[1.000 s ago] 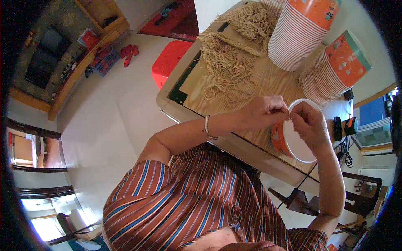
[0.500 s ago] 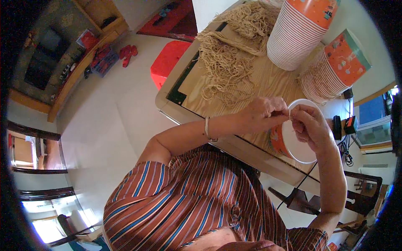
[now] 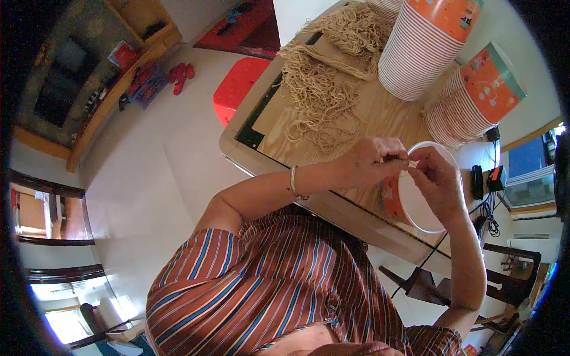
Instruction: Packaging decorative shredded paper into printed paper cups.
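Observation:
My left hand (image 3: 375,161) and my right hand (image 3: 440,183) meet fingertip to fingertip, both closed in a pinch. A tiny pale bit shows between their tips, too small to name. Below the hands, near the table's front edge, a paper tub (image 3: 393,199) lies tilted, orange outside and white inside. My right hand is in front of its open mouth and covers part of it. Left of the hands, a loose tangled heap of tan strands (image 3: 320,95) is spread on the wooden table (image 3: 380,118).
A tall stack of nested paper tubs (image 3: 409,59) stands at the back, with a shorter tilted stack (image 3: 469,107) to its right. Black cables and a small black device (image 3: 496,177) are at the right edge. A red stool (image 3: 238,86) stands beyond the table's left side.
My right hand has shifted slightly, its fingers now straighter at the pinch. My left hand stays almost in place. The tub has barely moved.

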A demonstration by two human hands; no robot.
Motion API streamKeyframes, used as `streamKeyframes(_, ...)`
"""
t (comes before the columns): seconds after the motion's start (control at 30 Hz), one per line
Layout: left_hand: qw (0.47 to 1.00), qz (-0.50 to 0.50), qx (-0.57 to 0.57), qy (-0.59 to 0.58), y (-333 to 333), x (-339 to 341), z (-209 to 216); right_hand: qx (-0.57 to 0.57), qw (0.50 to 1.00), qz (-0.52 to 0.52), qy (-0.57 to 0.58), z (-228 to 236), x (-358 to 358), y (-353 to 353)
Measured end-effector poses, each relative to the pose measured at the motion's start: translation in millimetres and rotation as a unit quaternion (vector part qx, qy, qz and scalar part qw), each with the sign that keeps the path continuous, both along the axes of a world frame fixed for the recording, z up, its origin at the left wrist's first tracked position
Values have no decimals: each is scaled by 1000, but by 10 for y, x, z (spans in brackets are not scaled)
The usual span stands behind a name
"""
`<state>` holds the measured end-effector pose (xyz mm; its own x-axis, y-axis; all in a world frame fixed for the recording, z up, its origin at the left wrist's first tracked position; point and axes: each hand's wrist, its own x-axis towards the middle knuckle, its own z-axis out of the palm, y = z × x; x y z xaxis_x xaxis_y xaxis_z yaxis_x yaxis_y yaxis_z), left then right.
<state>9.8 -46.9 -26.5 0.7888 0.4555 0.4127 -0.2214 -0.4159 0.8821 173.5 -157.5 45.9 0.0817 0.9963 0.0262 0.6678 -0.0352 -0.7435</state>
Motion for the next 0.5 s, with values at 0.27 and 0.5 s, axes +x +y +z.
streamKeyframes(0.27, 1000, -6, -22, -11, 24, -2, -30, 59, 995, 7, -81, 38, -82, -15)
streamKeyframes(0.5, 999, -5, 16, -32, 32, 5, -34, 68, 990, 10, -121, 52, -77, 11)
